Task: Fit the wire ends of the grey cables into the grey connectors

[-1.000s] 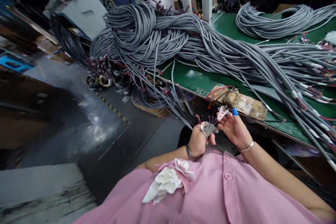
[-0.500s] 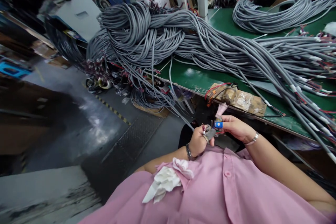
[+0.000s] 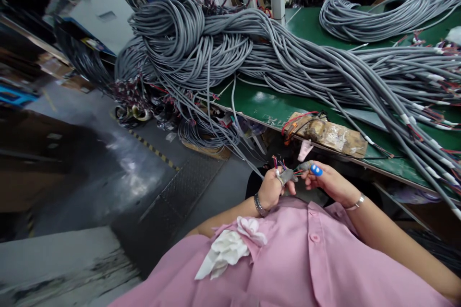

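At four o'clock, the left hand (image 3: 272,190) gripped one wire bundle (image 3: 276,164); the right hand (image 3: 324,183) pinched strands (image 3: 297,172), below one pink clip (image 3: 305,150).

At the near centre, the left hand (image 3: 271,190) grips thin, multicoloured plastic-coated wires (image 3: 297,172); the right hand (image 3: 326,181), a blue sleeve on one digit, is curled at their right side, contact too small to tell; just beyond is a pale pink clip (image 3: 305,150); farther, a brown, tape-patched block (image 3: 334,137) lies on the green bench (image 3: 264,100), with thick grey cables (image 3: 309,64) heaped left to right.
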`<action>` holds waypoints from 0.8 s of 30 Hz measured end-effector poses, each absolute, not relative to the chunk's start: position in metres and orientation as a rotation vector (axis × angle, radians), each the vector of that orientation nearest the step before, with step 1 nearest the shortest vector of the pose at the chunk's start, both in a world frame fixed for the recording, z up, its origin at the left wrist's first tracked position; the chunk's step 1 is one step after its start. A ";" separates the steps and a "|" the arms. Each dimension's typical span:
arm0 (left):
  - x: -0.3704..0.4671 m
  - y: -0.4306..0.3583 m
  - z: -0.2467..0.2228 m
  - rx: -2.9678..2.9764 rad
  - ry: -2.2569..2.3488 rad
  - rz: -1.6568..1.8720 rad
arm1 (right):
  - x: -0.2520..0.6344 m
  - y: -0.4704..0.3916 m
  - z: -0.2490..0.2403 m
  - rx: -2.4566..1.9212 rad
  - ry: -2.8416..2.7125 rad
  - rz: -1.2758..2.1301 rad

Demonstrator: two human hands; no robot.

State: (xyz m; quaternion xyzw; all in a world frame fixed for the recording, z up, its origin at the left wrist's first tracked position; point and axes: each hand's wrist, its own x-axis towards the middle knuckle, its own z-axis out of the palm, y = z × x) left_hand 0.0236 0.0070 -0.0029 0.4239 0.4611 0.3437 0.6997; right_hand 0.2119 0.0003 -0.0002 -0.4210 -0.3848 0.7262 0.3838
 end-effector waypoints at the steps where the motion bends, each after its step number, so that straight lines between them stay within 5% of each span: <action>1: 0.025 0.007 -0.004 0.930 1.043 0.799 | 0.209 -0.004 -0.001 -1.069 -0.995 1.818; 8: 0.031 0.007 -0.002 0.935 1.051 0.856 | 0.178 -0.011 -0.005 -1.225 -1.049 1.399; 16: 0.014 0.003 0.010 1.143 0.923 0.644 | 0.174 0.005 0.008 -1.137 -1.050 1.647; 24: 0.016 0.000 -0.002 0.953 1.006 0.874 | 0.174 0.015 0.004 -1.185 -1.097 1.571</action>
